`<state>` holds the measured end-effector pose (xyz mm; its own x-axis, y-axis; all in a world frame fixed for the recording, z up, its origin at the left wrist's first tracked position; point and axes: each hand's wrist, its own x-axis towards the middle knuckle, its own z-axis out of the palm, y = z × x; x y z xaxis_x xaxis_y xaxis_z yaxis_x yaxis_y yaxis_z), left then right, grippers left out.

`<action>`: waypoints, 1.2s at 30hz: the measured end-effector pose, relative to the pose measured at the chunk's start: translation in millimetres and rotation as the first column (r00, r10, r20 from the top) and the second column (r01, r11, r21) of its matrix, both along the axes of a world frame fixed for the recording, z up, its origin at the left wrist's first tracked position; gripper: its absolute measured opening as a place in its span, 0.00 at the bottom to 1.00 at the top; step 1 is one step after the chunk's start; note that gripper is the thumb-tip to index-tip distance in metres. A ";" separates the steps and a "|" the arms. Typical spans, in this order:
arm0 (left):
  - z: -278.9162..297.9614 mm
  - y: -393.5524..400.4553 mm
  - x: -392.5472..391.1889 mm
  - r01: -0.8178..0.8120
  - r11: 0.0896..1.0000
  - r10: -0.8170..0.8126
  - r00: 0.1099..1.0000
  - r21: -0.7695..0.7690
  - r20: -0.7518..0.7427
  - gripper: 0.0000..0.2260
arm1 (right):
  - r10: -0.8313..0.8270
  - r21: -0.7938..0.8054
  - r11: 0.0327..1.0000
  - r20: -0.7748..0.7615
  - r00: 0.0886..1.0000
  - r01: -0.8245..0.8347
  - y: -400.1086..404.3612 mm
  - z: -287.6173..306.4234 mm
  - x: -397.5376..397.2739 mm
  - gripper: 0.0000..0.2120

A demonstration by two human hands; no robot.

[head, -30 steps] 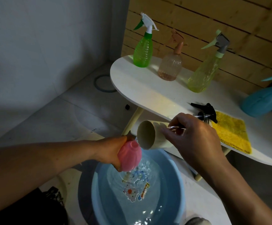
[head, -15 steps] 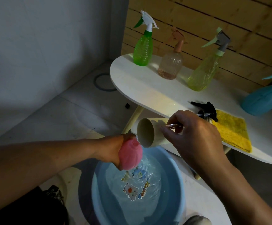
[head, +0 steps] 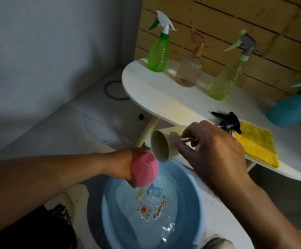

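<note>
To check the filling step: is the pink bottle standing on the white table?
No, the left hand grips the pink bottle in the air over the blue basin, off the white table.

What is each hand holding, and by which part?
The left hand grips the pink bottle around its body. The right hand holds the tipped beige cup by its side wall, behind the rim.

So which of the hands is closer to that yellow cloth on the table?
Right. The right hand, holding the beige cup, is close beside the yellow cloth; the left hand grips the pink bottle farther away, above the basin.
</note>
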<state>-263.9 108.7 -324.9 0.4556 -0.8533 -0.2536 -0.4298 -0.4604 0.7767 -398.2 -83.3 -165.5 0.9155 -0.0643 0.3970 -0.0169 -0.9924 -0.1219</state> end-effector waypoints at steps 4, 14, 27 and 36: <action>-1.5 -0.7 1.9 0.007 1.000 -0.007 1.000 -0.013 -0.005 0.46 | 0.031 -0.028 0.999 -0.014 0.999 -0.031 2.4 2.1 -1.8 0.08; -1.6 -0.9 0.7 -0.035 0.998 0.029 0.994 -0.057 -0.105 0.42 | 0.101 -0.130 0.987 0.026 0.995 -0.097 7.5 5.8 -5.1 0.09; 7.7 -6.3 -3.7 -0.013 1.000 0.013 1.000 0.016 0.015 0.43 | 0.213 -0.258 0.944 -0.009 0.977 -0.208 10.3 7.0 -10.2 0.08; 11.5 -4.0 -4.4 -0.047 0.999 0.047 0.999 0.025 -0.004 0.43 | 0.232 -0.241 0.943 -0.016 0.973 -0.229 11.1 6.0 -10.2 0.10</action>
<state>-268.3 104.8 -313.4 0.4939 -0.8245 -0.2762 -0.4041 -0.4989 0.7667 -408.4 -72.2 -159.5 0.8888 0.2465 0.3863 0.2161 -0.9688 0.1212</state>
